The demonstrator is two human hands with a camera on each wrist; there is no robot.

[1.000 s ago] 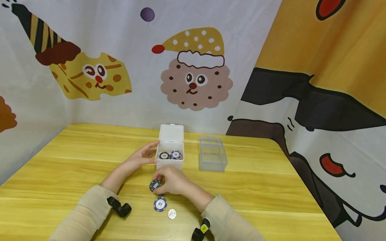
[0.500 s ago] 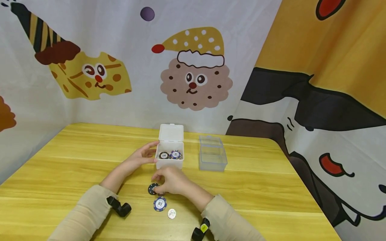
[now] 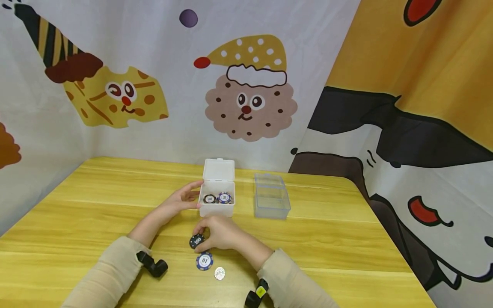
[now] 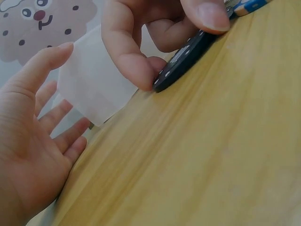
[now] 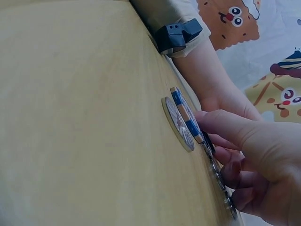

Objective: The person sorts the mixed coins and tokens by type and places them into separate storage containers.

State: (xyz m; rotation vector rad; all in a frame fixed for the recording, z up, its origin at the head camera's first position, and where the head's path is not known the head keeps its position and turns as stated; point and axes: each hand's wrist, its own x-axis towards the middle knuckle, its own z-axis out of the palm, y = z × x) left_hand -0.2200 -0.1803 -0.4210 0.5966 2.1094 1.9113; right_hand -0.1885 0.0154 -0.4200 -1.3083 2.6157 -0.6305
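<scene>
A black poker chip (image 3: 196,241) marked 100 is pinched between the thumb and fingers of my right hand (image 3: 221,233), low over the table; in the left wrist view one edge of the chip (image 4: 181,61) is at or near the wood. Just nearer lies a blue-and-white poker chip (image 3: 204,261) marked 10, then a silver coin (image 3: 219,273). My left hand (image 3: 181,200), fingers extended, touches the left side of an open white box (image 3: 216,210). Inside the box are a black chip (image 3: 209,199) and a blue chip (image 3: 224,197). Silvery discs (image 5: 216,174) show partly under my right hand.
To the right of the white box stands a clear plastic box (image 3: 271,211) with a divider. The box's white lid (image 3: 218,170) is raised at the back. Both forearms wear black wrist cameras (image 3: 153,265). A printed curtain (image 3: 154,141) hangs behind the wooden table (image 3: 327,239).
My right hand has brought the black chip slightly nearer and left. Its thumb covered the 100 half a second ago; now the number shows again. My left hand stays against the box.
</scene>
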